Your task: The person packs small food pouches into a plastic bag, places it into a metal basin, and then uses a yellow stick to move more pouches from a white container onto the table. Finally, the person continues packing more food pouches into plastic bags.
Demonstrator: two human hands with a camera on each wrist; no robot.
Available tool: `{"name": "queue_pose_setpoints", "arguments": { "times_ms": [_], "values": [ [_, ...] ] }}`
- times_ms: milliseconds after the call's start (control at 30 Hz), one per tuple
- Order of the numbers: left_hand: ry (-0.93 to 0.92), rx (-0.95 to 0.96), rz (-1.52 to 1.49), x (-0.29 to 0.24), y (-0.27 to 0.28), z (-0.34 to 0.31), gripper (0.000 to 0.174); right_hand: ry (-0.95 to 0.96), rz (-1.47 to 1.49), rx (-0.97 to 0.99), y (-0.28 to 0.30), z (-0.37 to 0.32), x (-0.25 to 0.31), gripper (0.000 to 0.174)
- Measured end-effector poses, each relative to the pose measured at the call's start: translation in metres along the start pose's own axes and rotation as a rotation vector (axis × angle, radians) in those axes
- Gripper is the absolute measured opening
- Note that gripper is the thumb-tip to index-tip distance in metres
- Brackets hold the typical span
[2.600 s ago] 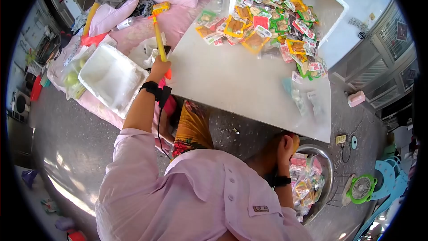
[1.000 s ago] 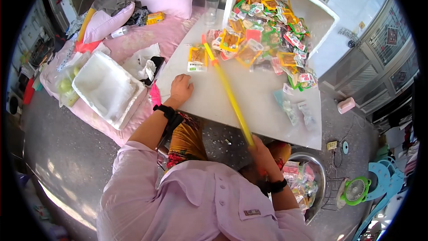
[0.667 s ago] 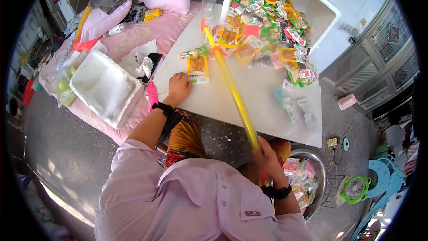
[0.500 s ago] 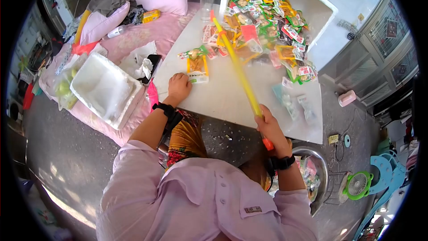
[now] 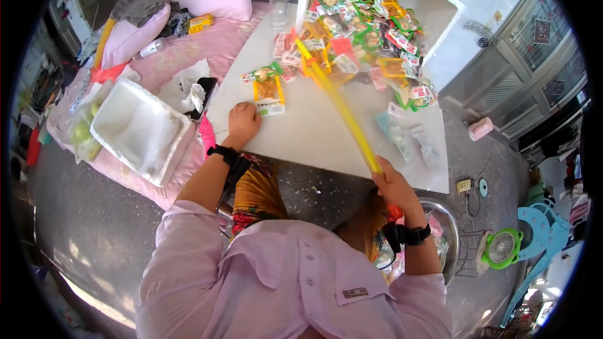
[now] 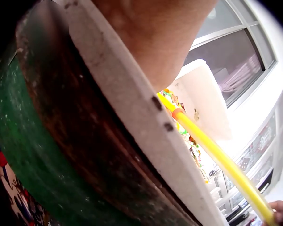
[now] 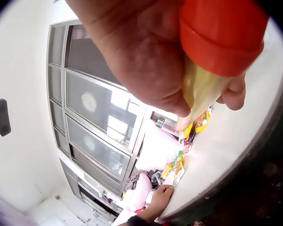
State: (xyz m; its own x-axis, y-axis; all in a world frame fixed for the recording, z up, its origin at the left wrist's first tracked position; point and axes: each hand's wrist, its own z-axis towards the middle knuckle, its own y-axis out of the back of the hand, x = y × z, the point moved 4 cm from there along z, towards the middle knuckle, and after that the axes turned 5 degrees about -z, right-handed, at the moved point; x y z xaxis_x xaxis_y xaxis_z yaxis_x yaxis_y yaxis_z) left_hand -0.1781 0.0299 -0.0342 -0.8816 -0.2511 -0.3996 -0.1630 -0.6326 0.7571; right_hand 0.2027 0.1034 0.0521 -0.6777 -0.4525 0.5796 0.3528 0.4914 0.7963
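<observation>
My right hand (image 5: 397,189) grips a long yellow stick (image 5: 345,122) near its red end cap (image 7: 221,42). The stick slants forward over the table, and its orange-red tip overlaps the near left part of a heap of food packets (image 5: 370,19). On the table's front left edge rests my left hand (image 5: 244,122), holding nothing, its fingers loosely bent. Just beyond that hand lie a yellow-edged packet (image 5: 269,91) and a green packet (image 5: 260,73) overlapping it. In the left wrist view, the table edge (image 6: 146,122) hides most of the left hand.
Behind the heap, a white foam box (image 5: 443,19) lies on its side. A glass jar (image 5: 279,3) stands at the back left. Clear packets (image 5: 394,132) lie at right. Below the right forearm is a metal basin (image 5: 453,229) of packets; a foam tray (image 5: 103,119) sits on the bed.
At first my left hand held the stick out over the bed; now my right hand holds it over the table. Two packets have come away from the heap toward my left hand.
</observation>
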Motion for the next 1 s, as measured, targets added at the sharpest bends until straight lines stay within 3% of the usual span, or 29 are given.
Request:
{"name": "queue_pose_setpoints", "arguments": {
  "times_ms": [133, 300, 400, 700, 800, 900, 1000],
  "values": [
    [0.011, 0.021, 0.008, 0.000, 0.000, 0.000, 0.013, 0.068, 0.067, -0.008, -0.011, -0.048, -0.017, 0.044],
    [-0.009, -0.002, 0.030, -0.001, -0.002, 0.000, 0.013, -0.157, 0.575, 0.092, -0.010, -0.097, -0.024, 0.042],
    [-0.006, 0.012, 0.048, 0.000, -0.003, 0.000, 0.014, -0.026, 0.625, -0.036, -0.016, -0.086, -0.023, 0.043],
    [0.059, 0.086, 0.043, 0.000, -0.001, 0.001, 0.015, -0.130, 0.461, -0.043, -0.013, 0.012, -0.026, 0.041],
    [0.055, 0.084, 0.041, -0.002, 0.001, 0.000, 0.015, -0.180, 0.427, 0.001, -0.021, -0.009, -0.029, 0.042],
    [0.048, 0.071, 0.054, -0.003, 0.001, 0.001, 0.015, -0.108, 0.378, 0.006, -0.026, -0.039, -0.037, 0.042],
    [0.024, 0.047, 0.048, -0.004, 0.001, 0.001, 0.014, -0.058, 0.587, 0.020, -0.044, -0.070, -0.060, 0.042]
  ]
}}
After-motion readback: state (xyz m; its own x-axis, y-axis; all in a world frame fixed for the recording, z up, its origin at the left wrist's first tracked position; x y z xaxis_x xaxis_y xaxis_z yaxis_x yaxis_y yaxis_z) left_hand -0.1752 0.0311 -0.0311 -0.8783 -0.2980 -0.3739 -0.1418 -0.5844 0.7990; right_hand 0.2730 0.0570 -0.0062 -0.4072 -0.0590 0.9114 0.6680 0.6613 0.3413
